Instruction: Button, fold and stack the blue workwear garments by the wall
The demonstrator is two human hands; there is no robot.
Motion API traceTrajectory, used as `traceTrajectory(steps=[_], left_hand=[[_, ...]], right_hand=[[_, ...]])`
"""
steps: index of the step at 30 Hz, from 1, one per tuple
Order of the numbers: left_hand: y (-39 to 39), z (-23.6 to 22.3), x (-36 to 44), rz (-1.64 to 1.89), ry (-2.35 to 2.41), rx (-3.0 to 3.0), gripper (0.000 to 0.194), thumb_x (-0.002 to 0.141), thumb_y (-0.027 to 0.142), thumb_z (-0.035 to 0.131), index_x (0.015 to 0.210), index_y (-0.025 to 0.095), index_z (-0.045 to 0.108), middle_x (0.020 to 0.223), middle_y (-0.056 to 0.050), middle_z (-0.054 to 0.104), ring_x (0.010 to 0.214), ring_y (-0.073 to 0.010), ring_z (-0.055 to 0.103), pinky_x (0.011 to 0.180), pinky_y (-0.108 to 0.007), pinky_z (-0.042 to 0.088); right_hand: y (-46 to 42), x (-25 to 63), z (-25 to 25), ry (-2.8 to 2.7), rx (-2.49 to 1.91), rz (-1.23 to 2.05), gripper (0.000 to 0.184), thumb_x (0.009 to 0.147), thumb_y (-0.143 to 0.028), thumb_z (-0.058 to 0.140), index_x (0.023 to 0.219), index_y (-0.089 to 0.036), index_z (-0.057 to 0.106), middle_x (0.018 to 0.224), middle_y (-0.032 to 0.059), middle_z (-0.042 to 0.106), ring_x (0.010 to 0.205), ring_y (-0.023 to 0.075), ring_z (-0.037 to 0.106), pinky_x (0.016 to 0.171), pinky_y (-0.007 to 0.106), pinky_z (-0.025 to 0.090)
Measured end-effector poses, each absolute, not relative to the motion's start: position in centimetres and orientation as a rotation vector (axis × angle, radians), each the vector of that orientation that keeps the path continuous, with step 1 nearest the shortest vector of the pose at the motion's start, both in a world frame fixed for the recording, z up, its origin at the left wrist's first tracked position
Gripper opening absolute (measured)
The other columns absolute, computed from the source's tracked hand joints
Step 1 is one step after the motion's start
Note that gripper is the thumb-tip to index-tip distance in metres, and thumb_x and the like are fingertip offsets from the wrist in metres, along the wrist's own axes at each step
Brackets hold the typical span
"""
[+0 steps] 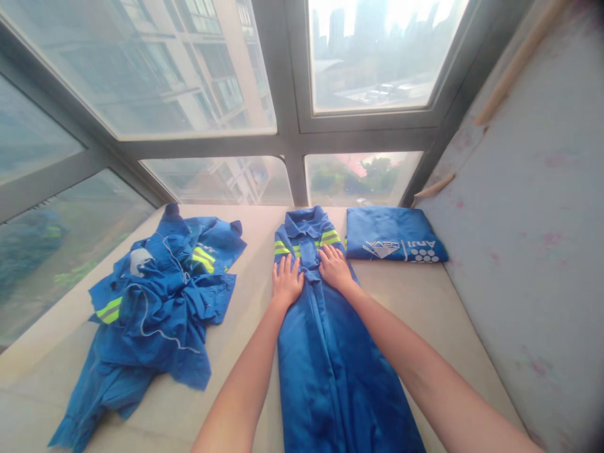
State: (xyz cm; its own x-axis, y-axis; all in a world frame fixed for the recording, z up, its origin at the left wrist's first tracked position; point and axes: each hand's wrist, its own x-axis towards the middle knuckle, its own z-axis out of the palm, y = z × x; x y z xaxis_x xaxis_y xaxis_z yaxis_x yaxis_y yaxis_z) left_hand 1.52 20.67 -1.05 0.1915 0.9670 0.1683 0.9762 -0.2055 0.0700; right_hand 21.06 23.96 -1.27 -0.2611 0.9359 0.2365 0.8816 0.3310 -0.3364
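Blue coveralls (325,352) with yellow reflective stripes lie lengthwise in front of me, collar toward the window and the lower part running out of view at the bottom. My left hand (287,281) rests flat on their left edge around waist height, fingers spread. On the right side, just below the stripes, my right hand (334,267) presses flat with its fingers apart. Neither hand grasps the cloth. The sleeves are mostly hidden; the front placket runs down the middle between my hands.
A crumpled heap of blue workwear (165,308) lies to the left on the pale ledge (255,251). A folded blue garment (394,234) with white printing sits at the back right. Windows (292,145) close off the back and left; a papered wall (528,264) stands right.
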Motion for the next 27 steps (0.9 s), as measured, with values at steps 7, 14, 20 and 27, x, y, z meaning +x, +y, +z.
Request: traceTrajectory(steps=[7,14,20,27], left_hand=[[18.4,-0.2,1.3,-0.269,-1.965,-2.386,0.056,0.095,0.04,0.041,0.147,0.019,0.044,0.158,-0.014,0.032,0.145,-0.0332,0.029,0.118,-0.056,0.016],[13.3,1.9,2.3,-0.469,-1.938,-2.409,0.047,0.091,0.024,0.045,0.136,0.012,0.054,0.147,-0.019,0.047,0.138,-0.0318,0.04,0.115,-0.051,0.03],[2.2,3.5,3.1,-0.427,-1.484,-2.861,0.047,0.093,0.024,0.045,0.14,0.025,0.051,0.156,-0.008,0.037,0.145,-0.0278,0.029,0.117,-0.051,0.027],[-2.0,2.5,3.9,-0.196,-1.462,-2.898,0.057,0.095,0.03,0.044,0.151,0.032,0.033,0.163,-0.004,0.022,0.149,-0.03,0.019,0.118,-0.055,0.019]], right_hand=[[15.6,22.2,-0.4,-2.144,-1.485,0.413,0.055,0.09,-0.026,0.049,0.143,-0.012,0.046,0.152,0.0165,0.041,0.144,0.0291,0.03,0.115,0.049,0.031],[-3.5,25.1,4.2,-2.403,-1.161,0.568,0.06,0.088,-0.029,0.056,0.146,-0.02,0.043,0.156,0.0127,0.036,0.144,0.0298,0.03,0.115,0.05,0.033],[-14.2,26.7,3.8,-2.62,-0.84,0.438,0.067,0.087,-0.057,0.058,0.144,-0.024,0.045,0.153,0.0119,0.042,0.138,0.0311,0.041,0.105,0.045,0.046],[-15.1,24.4,2.0,-2.613,-0.935,-0.013,0.033,0.096,-0.027,0.052,0.127,-0.027,0.06,0.145,0.0021,0.053,0.124,0.027,0.056,0.096,0.042,0.052]])
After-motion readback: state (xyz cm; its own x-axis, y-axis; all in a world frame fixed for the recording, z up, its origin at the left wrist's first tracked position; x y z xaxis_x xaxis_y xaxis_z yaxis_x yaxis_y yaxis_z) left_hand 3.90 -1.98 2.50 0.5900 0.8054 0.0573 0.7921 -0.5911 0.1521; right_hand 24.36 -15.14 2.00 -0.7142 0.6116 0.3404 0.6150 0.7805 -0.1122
